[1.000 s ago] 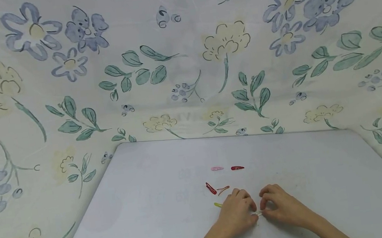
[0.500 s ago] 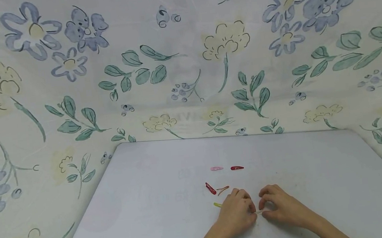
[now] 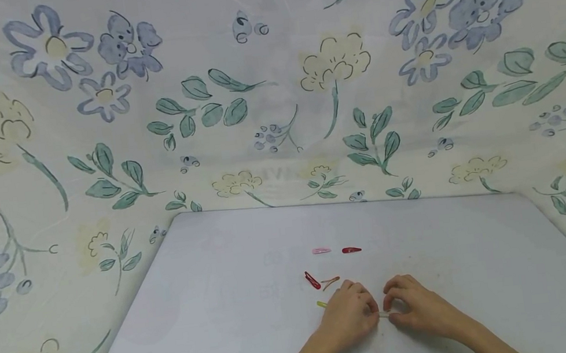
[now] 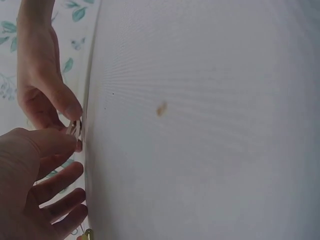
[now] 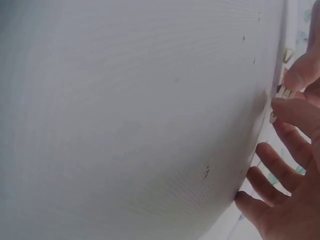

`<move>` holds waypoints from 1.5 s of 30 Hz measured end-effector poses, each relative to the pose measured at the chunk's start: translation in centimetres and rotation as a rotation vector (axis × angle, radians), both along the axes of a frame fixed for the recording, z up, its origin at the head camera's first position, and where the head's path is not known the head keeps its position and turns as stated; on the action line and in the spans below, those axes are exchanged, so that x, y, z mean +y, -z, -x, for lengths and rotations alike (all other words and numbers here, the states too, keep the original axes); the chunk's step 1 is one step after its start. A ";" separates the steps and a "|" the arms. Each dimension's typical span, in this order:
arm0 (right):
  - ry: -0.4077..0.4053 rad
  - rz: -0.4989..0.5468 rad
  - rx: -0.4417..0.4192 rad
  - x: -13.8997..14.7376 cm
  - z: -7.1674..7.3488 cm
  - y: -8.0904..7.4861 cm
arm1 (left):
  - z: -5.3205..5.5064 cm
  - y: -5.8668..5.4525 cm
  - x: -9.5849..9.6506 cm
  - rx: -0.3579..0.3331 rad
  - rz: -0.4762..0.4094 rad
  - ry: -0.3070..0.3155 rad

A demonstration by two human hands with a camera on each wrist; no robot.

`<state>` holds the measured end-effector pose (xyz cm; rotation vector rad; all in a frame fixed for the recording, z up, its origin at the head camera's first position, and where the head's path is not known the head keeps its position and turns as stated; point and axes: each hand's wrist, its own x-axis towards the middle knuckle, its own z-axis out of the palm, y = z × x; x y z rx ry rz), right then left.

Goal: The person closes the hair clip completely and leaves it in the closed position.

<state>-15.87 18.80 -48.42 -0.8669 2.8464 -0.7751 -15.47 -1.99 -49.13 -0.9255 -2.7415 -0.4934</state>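
Floral backdrop (image 3: 268,50) backs a desk (image 3: 213,301); towards five o'clock from its centre, left hand (image 3: 348,313) and right hand (image 3: 417,308) pinch a pale clip (image 3: 384,314); an orange clip (image 3: 333,281) lies at its ten o'clock, a pink clip (image 3: 321,251) at eleven.

Screened indoor workspace, perhaps home: floral sheeting (image 3: 275,107) behind and beside white table (image 3: 223,300).

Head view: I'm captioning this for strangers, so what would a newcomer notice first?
Probably the flowered backdrop, which fills the head view's upper part. Next, at lower middle, the left hand and right hand pinch a pale clip between them. Beyond them, a pink clip and a red clip beside it stand out on the white table.
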 end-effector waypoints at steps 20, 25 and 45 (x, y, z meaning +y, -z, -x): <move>-0.013 0.027 -0.019 -0.9 0.9 -1.3 | 0.7 -1.1 -1.4 -0.060 -0.134 -0.063; 0.010 0.041 -0.021 -1.6 1.4 -1.5 | 1.2 -1.5 -2.2 -0.084 -0.198 -0.066; 0.016 0.276 0.015 -4.1 3.6 -2.3 | 3.0 -2.6 -4.6 -0.080 -0.451 -0.105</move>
